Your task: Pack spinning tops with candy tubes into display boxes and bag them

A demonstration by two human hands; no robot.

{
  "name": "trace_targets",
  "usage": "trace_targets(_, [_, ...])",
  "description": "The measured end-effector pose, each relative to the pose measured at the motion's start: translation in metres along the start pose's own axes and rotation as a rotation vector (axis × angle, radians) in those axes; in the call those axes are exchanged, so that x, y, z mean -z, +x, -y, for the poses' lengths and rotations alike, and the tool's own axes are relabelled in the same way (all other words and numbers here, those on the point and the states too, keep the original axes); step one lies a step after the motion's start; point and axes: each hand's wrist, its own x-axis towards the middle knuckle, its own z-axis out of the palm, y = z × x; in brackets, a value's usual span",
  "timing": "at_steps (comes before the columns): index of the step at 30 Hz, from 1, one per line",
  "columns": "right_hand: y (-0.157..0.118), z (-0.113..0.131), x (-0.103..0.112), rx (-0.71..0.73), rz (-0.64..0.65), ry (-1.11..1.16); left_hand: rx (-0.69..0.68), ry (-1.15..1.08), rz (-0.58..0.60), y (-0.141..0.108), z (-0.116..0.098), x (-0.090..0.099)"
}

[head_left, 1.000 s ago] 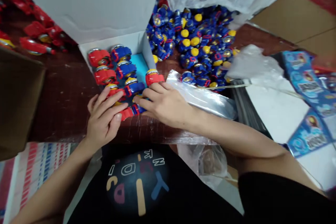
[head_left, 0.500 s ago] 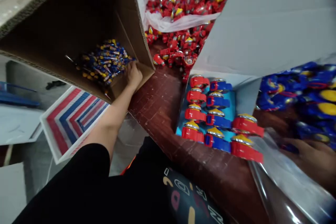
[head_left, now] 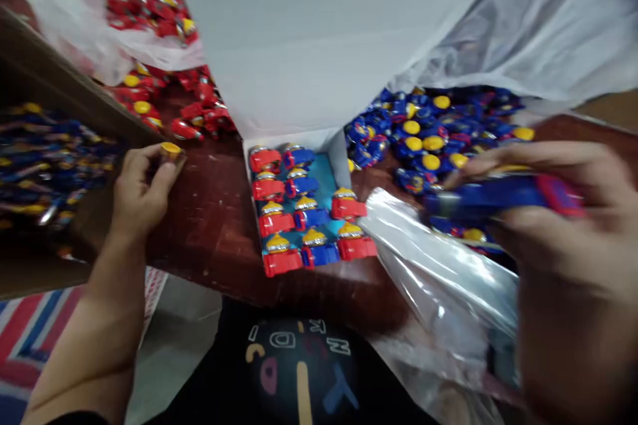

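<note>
My left hand is closed around a small tube with a yellow cap, beside the carton of similar tubes. Between thumb and fingers, my right hand grips a blue plastic toy with a pinkish-red end, blurred by motion. That hand is over the pile of blue toys on the right. In the middle stands a white display box with a light-blue inside. Red toys and blue toys sit in it in columns, each with a silver and yellow top.
A brown carton at left holds many blue-and-yellow tubes. Red toys spill from a white bag behind it. Clear plastic wrapping lies at right on the dark red tabletop.
The view has swung right. My left hand has come out of the carton with a yellow-capped tube. My right hand has lifted a blue toy from the pile.
</note>
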Motion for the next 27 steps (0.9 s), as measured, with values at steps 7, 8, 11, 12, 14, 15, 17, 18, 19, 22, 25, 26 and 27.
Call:
trace_targets(7, [0.043, 0.046, -0.065, 0.248, 0.235, 0.443, -0.027, -0.658, 0.875, -0.034, -0.177, -0.032])
trace_targets(8, [0.043, 0.046, -0.068, 0.262, 0.254, 0.468, -0.054, -0.668, 0.885, -0.030, -0.183, -0.036])
trace_targets(11, [0.035, 0.042, -0.074, 0.304, 0.254, 0.520, -0.198, -0.627, 0.886, -0.023, -0.186, -0.042])
trace_targets(12, [0.031, 0.041, -0.076, 0.294, 0.246, 0.534, -0.281, -0.571, 0.855, -0.023, -0.185, -0.044])
trace_targets(14, [0.022, 0.040, -0.081, 0.173, 0.210, 0.592, -0.472, -0.381, 0.703, -0.027, -0.180, -0.049])
trace_targets(15, [0.017, 0.039, -0.085, 0.054, 0.184, 0.643, -0.558, -0.267, 0.587, -0.030, -0.177, -0.053])
trace_targets(17, [0.011, 0.040, -0.094, -0.280, 0.160, 0.773, -0.695, -0.073, 0.365, -0.035, -0.172, -0.062])
trace_targets(18, [0.009, 0.040, -0.097, -0.447, 0.171, 0.839, -0.748, -0.015, 0.285, -0.035, -0.170, -0.066])
trace_targets(19, [0.009, 0.040, -0.099, -0.574, 0.186, 0.893, -0.784, 0.012, 0.235, -0.034, -0.168, -0.069])
trace_targets(22, [0.012, 0.038, -0.097, -0.621, 0.176, 0.894, -0.698, -0.046, 0.282, -0.022, -0.170, -0.069])
trace_targets(25, [0.019, 0.035, -0.089, -0.464, 0.138, 0.751, -0.502, -0.172, 0.514, -0.009, -0.177, -0.062])
trace_targets(26, [0.023, 0.034, -0.086, -0.452, 0.157, 0.729, -0.494, -0.182, 0.537, -0.005, -0.178, -0.061])
trace_targets(27, [0.026, 0.033, -0.083, -0.457, 0.183, 0.717, -0.526, -0.171, 0.520, -0.001, -0.178, -0.061])
